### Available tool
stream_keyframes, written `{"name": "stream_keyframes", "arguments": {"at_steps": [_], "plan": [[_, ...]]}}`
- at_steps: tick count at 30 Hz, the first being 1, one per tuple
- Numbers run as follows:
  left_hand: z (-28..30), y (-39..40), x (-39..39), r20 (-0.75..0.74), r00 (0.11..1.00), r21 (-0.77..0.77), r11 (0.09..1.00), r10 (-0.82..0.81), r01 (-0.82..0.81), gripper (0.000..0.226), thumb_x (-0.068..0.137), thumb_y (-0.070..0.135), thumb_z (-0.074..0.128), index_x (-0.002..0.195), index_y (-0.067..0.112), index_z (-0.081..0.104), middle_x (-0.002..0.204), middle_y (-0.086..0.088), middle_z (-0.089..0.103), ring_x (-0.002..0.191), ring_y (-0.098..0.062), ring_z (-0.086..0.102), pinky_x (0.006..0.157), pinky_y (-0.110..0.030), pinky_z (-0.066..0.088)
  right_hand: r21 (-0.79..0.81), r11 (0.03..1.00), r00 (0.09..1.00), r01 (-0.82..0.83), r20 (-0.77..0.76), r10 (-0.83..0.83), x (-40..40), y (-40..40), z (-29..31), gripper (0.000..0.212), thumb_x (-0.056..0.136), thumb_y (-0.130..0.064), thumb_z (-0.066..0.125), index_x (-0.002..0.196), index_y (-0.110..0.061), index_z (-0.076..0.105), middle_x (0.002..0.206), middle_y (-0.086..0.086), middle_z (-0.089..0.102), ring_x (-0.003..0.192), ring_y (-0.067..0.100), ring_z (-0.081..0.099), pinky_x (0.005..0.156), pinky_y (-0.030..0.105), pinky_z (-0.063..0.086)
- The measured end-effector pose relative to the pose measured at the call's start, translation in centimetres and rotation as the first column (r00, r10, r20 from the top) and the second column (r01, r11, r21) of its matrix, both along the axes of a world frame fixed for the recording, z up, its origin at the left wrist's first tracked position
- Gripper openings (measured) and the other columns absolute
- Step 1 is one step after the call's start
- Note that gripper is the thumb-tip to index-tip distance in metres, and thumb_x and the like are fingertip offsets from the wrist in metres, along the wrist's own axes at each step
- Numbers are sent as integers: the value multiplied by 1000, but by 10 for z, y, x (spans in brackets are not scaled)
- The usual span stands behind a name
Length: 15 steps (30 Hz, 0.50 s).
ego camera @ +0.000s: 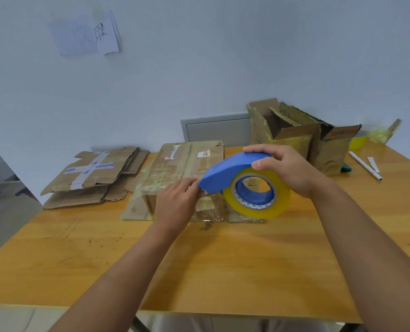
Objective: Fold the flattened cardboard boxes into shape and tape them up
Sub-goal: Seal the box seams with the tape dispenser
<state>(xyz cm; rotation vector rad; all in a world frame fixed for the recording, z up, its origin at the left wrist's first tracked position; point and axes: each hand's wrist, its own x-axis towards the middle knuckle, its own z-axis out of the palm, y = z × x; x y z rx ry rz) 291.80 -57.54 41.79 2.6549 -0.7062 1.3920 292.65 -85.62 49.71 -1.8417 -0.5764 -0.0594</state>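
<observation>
Glossy wooden table, matt creased cardboard box, shiny plastic tape dispenser

R hand grips blue tape dispenser over box; L hand prob. pinching tape end.

The left hand and tape dispenser hide the box's near edge — the left fingertips can't be seen.

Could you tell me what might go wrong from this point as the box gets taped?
The left hand has its fingertips right at the nose of the blue tape dispenser, so any cutter there could nick them. The right hand holds the dispenser above the box; tape might land crooked.
</observation>
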Motion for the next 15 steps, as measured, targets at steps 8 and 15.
{"name": "stream_keyframes", "arguments": {"at_steps": [8, 15], "plan": [[2, -3, -2, -40, 998, -6, 999, 49, -49, 19, 89, 21, 76, 106, 14, 75, 104, 2, 73, 85, -21, 71, 50, -33, 52, -95, 995, 999, -36, -10, 35, 5, -32, 3, 49, 68, -52, 63, 116, -51, 69, 121, -31, 63, 113, -6, 58, 91, 20, 43], [4, -11, -8, -95, 990, 46, 994, 101, -97, 33, 84, 17, 75, 116, 15, 68, 109, -2, 69, 92, -24, 68, 63, -33, 49, -64, 995, 997, -71, -44, 68, 7, -36, -23, 50, 64, -51, 62, 113, -54, 69, 121, -31, 61, 113, -6, 57, 85, 10, 45]]}}
